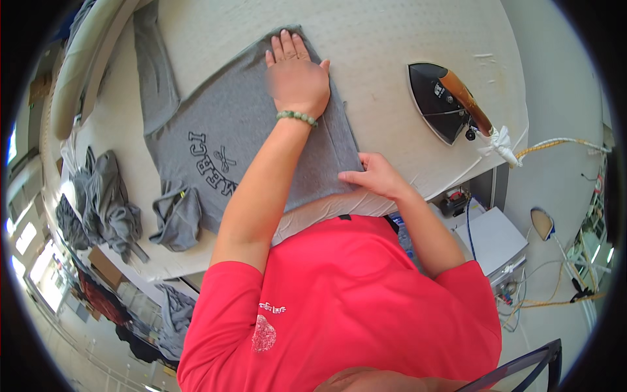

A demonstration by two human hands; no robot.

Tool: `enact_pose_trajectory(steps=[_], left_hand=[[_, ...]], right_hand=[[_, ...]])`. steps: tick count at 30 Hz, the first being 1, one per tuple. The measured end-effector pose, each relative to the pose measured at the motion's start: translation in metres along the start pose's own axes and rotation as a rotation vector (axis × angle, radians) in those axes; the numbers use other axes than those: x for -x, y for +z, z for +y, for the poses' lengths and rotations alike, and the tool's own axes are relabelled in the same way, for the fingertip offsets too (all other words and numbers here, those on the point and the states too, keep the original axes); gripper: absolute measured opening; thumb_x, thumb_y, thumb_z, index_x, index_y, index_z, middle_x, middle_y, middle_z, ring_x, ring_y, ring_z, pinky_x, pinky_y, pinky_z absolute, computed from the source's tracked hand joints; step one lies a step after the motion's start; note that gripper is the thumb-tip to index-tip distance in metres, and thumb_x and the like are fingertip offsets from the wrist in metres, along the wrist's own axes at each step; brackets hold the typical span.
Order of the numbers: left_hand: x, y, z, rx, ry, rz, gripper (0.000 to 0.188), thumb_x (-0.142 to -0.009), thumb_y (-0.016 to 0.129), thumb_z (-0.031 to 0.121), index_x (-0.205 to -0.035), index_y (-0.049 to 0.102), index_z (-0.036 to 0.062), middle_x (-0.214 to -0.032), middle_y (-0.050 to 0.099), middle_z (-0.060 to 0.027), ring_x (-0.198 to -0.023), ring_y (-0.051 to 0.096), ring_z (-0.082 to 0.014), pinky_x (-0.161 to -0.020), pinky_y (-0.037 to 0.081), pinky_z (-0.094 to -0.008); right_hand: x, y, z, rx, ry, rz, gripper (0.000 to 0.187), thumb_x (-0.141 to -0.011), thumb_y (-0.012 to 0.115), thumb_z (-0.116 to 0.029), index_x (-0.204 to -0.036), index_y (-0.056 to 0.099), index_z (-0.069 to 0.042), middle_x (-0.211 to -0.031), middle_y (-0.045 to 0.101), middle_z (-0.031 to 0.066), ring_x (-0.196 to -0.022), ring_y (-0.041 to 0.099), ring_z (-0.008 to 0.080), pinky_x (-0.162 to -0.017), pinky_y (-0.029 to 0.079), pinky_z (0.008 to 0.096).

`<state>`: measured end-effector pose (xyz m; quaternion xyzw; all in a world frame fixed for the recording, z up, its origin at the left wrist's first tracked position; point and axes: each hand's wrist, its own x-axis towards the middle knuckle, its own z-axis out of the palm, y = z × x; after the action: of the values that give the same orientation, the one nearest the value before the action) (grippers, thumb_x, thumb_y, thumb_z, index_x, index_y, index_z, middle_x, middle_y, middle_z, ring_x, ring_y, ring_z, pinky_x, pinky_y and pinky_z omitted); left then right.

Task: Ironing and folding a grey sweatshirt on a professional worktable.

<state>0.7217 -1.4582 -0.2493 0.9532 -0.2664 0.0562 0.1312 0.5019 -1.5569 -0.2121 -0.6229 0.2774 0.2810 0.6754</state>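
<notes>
A grey sweatshirt (255,117) with dark lettering and a scissors motif lies spread on the padded pressing table (385,39). One sleeve stretches toward the far left; the other is bunched at the near left. My left hand (298,78) rests flat on the cloth near its far right corner, fingers stretched out, a green bead bracelet at its wrist. At the near right corner, my right hand (375,175) has its thumb on top of the sweatshirt's edge, with the fingers partly hidden beside and under it.
An iron (450,101) with a wooden handle lies to the right, its cord (555,144) running off the table. Crumpled grey garments (104,199) are heaped at the left edge. A padded arm (78,72) stands at the far left. Beside the table at right is a white box (493,240).
</notes>
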Motion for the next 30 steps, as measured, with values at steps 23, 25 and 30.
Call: enact_pose_trajectory(steps=[23, 25, 30], left_hand=[[0.165, -0.051, 0.079, 0.358, 0.061, -0.113, 0.077, -0.093, 0.063, 0.027, -0.153, 0.036, -0.0107, -0.165, 0.028, -0.0255, -0.157, 0.022, -0.039, -0.129, 0.018, -0.0506], [0.169, -0.05, 0.074, 0.314, 0.046, -0.076, 0.077, -0.093, 0.063, 0.029, -0.153, 0.035, -0.0107, -0.165, 0.028, -0.0256, -0.157, 0.022, -0.0389, -0.129, 0.018, -0.0506], [0.174, -0.029, 0.069, 0.303, 0.083, 0.039, 0.079, -0.094, 0.064, 0.031, -0.154, 0.035, -0.0108, -0.166, 0.027, -0.0257, -0.158, 0.02, -0.0387, -0.129, 0.018, -0.051]], right_hand=[[-0.177, -0.004, -0.134, 1.329, -1.061, 0.496, 0.078, -0.103, 0.057, -0.046, -0.161, 0.029, 0.0, -0.168, 0.026, 0.0225, -0.157, 0.023, 0.0366, -0.128, 0.018, 0.0479], [-0.184, 0.003, -0.146, 1.398, -1.016, 0.522, 0.075, -0.105, 0.054, -0.047, -0.16, 0.033, 0.0, -0.167, 0.029, 0.0218, -0.156, 0.025, 0.0358, -0.127, 0.021, 0.047], [-0.17, -0.024, -0.115, 1.05, -1.162, 0.539, 0.062, -0.103, 0.061, -0.039, -0.15, 0.046, -0.001, -0.158, 0.043, 0.0201, -0.147, 0.039, 0.0364, -0.121, 0.032, 0.0464]])
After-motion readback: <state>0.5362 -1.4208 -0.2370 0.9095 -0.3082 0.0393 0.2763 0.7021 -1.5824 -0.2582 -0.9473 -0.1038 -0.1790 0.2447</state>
